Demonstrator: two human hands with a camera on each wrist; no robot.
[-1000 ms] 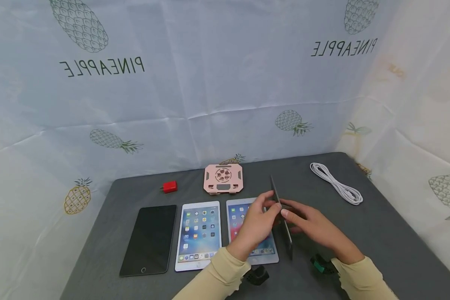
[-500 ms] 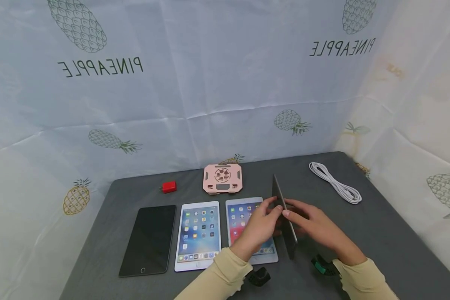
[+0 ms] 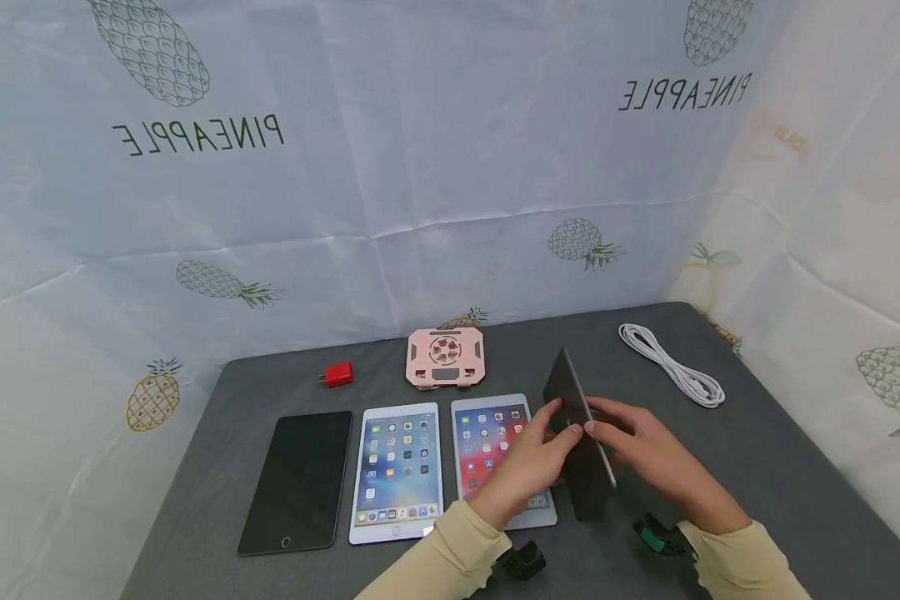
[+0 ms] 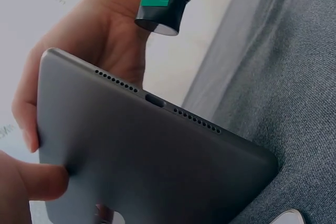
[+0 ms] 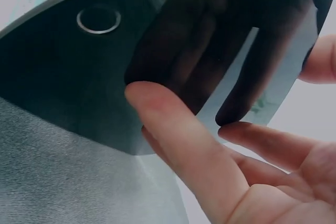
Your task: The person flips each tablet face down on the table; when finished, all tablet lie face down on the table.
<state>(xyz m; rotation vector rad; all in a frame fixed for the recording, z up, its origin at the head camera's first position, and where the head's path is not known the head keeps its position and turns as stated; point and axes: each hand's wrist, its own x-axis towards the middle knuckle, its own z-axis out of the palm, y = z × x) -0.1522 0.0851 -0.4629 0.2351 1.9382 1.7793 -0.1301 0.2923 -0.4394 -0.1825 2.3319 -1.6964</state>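
A dark grey tablet (image 3: pixel 567 385) stands on its long edge on the table, leaning, between the two hands. My left hand (image 3: pixel 523 468) holds it at the upper edge, with fingers against the back. The left wrist view shows that plain back (image 4: pixel 126 145), a charging port and speaker holes along the short edge, and one corner down at the cloth. My right hand (image 3: pixel 656 454) grips the same tablet from the right. In the right wrist view its fingertips meet the glossy black screen (image 5: pixel 63 77), which has a ring-shaped home button and mirrors the fingers.
Two lit white tablets, one (image 3: pixel 397 467) and another (image 3: pixel 471 442) partly behind my left hand, lie beside a dark tablet (image 3: pixel 300 479). Farther back are a red plug (image 3: pixel 338 374), a pink perforated stand (image 3: pixel 446 358) and a coiled white cable (image 3: pixel 672 365) on the grey table (image 3: pixel 187 508).
The tablet, first seen nearly edge-on, has turned and tilted so its dark back shows more; its top edge moved right. Both hands shifted slightly right with it.
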